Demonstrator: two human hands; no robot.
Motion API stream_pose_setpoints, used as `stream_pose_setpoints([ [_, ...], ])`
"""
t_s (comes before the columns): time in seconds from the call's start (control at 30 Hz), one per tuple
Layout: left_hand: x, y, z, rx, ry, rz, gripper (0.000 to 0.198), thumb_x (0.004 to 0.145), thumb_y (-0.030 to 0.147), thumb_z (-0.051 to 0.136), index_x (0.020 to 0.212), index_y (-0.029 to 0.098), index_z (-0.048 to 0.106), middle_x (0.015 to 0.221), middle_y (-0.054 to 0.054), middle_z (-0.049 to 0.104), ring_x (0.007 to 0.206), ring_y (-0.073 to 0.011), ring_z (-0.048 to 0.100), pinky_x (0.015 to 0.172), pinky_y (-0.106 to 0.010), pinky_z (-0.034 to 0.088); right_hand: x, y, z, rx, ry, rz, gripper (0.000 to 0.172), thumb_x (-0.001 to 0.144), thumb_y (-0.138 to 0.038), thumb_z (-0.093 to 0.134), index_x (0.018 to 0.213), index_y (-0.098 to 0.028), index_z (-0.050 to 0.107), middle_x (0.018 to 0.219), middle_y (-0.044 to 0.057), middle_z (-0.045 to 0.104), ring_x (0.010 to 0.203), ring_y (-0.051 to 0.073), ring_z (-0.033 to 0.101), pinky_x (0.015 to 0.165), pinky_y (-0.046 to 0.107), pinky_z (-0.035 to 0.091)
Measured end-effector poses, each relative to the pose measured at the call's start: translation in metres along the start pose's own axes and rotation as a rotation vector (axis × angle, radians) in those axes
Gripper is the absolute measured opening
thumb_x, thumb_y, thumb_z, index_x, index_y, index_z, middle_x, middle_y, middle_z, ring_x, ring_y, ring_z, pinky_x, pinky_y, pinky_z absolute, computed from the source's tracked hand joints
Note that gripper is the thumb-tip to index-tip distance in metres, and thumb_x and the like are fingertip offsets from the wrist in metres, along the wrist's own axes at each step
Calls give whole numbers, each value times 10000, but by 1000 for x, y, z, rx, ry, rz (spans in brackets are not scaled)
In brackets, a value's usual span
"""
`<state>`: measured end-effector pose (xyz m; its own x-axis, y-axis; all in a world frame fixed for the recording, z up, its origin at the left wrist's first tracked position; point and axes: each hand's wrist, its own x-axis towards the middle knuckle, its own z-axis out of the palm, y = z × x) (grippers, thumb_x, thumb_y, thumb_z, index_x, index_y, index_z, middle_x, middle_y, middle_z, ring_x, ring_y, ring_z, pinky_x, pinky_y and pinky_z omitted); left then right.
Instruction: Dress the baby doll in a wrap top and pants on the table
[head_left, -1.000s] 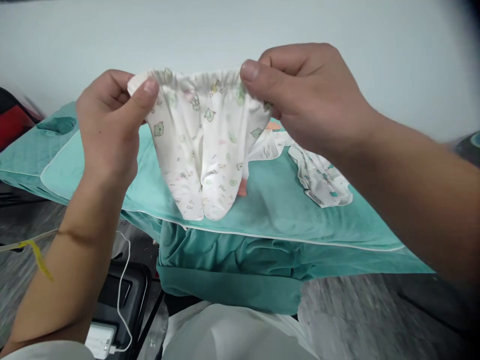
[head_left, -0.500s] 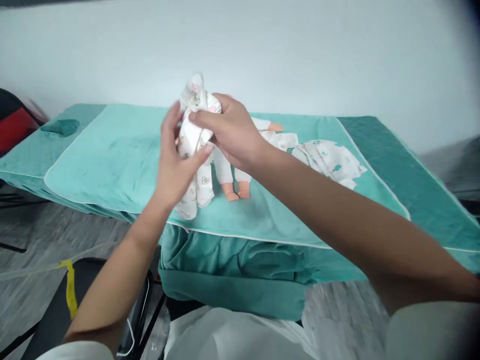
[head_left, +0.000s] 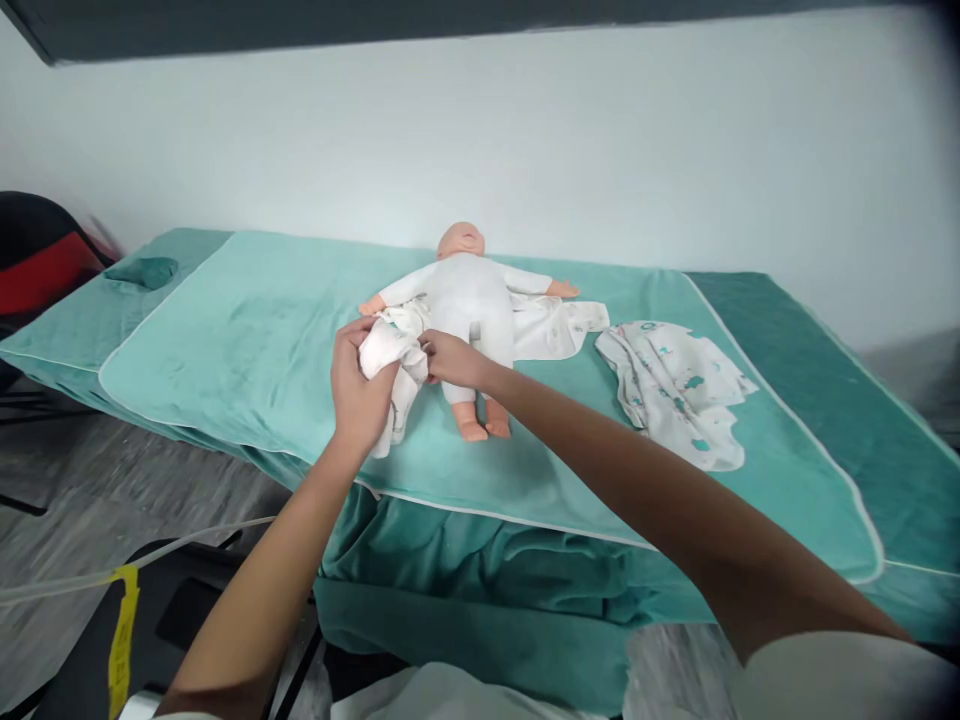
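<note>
A baby doll (head_left: 469, 295) with a white cloth body lies face up, arms spread, its bare feet toward me. Beside its leg, on the left, my left hand (head_left: 360, 395) is closed around a bunched white baby garment (head_left: 391, 350) with a faint print. My right hand (head_left: 454, 360) pinches the right edge of that garment in front of the doll's hip; its fingertips are partly hidden. The lower part of the garment hangs onto the mat. Another white baby garment (head_left: 551, 325) lies spread partly under the doll, showing on its right.
A light green mat (head_left: 225, 330) covers the bed (head_left: 787, 340) along the wall. A white cloth with green print (head_left: 682, 390) lies crumpled on the right. Chairs stand at the left, the near black chair (head_left: 180, 600) with a yellow tag (head_left: 124, 640) close by.
Both hands have lowered the garment from in front of the doll to beside its leg and bunched it up. The right hand has shifted to its edge. The doll's head and body now show.
</note>
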<state>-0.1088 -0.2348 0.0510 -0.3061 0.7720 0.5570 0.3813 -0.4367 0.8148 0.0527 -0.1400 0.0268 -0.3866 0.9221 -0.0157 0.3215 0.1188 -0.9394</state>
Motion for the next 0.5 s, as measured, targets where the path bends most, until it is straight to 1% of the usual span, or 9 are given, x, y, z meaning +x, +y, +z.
stream_pose_setpoints([
  [0.07, 15, -6, 9, -8, 49, -129, 288, 843, 217, 711, 1089, 274, 573, 1268, -82, 661, 1219, -267, 648, 1086, -489, 494, -2, -3, -6, -150, -46, -43, 128, 759, -224, 755, 795, -230, 632, 694, 25, 681, 742, 245, 657, 763, 395, 545],
  [0.13, 29, -23, 20, 49, 42, -318, 310, 843, 231, 687, 1104, 284, 527, 1215, -77, 658, 1153, -263, 671, 1034, -477, 516, 3, -4, -18, -227, 26, -103, 20, 833, -246, 655, 826, -233, 643, 801, 37, 718, 810, 240, 667, 819, 392, 541],
  [0.17, 35, -34, 26, 82, -4, -410, 319, 828, 236, 693, 1095, 279, 523, 1160, -74, 668, 1111, -269, 684, 1001, -476, 526, 8, -2, -27, -240, 96, -127, 38, 859, -255, 609, 853, -235, 641, 863, 44, 728, 853, 238, 672, 861, 398, 543],
  [0.23, 42, -55, 38, 130, -174, -544, 332, 764, 239, 759, 1035, 259, 568, 1002, -63, 695, 1066, -311, 699, 967, -499, 532, 22, 7, -47, -263, 250, -152, 81, 873, -250, 556, 914, -235, 624, 999, 68, 724, 940, 238, 677, 958, 426, 540],
  [0.3, 41, -66, 49, 168, -301, -499, 324, 703, 209, 814, 968, 229, 629, 977, -81, 721, 1149, -364, 677, 1047, -544, 496, 39, 22, -70, -308, 398, -169, 128, 846, -234, 567, 968, -229, 604, 1132, 110, 687, 1022, 250, 670, 1015, 450, 535],
  [0.33, 40, -68, 55, 186, -326, -414, 313, 702, 189, 811, 973, 212, 657, 1059, -106, 735, 1238, -380, 642, 1125, -555, 451, 49, 31, -81, -334, 453, -178, 171, 832, -236, 587, 1002, -226, 599, 1192, 131, 658, 1066, 261, 661, 1020, 456, 540],
  [0.4, 35, -62, 68, 214, -359, -241, 333, 785, 186, 736, 1114, 181, 683, 1324, -152, 692, 1403, -366, 547, 1257, -533, 343, 70, 49, -103, -381, 503, -185, 293, 815, -279, 644, 1097, -222, 588, 1298, 160, 593, 1155, 285, 629, 1022, 471, 551],
  [0.43, 34, -58, 76, 212, -387, -213, 375, 837, 211, 693, 1209, 170, 668, 1413, -165, 656, 1435, -351, 530, 1277, -520, 331, 81, 57, -113, -403, 516, -180, 372, 806, -318, 677, 1152, -220, 578, 1341, 167, 561, 1196, 298, 609, 1038, 485, 547],
  [0.5, 34, -50, 94, 157, -471, -330, 466, 886, 296, 681, 1324, 147, 618, 1492, -196, 614, 1431, -348, 551, 1256, -522, 382, 105, 69, -131, -441, 548, -138, 551, 786, -414, 735, 1260, -209, 544, 1417, 183, 505, 1273, 329, 566, 1108, 532, 502],
])
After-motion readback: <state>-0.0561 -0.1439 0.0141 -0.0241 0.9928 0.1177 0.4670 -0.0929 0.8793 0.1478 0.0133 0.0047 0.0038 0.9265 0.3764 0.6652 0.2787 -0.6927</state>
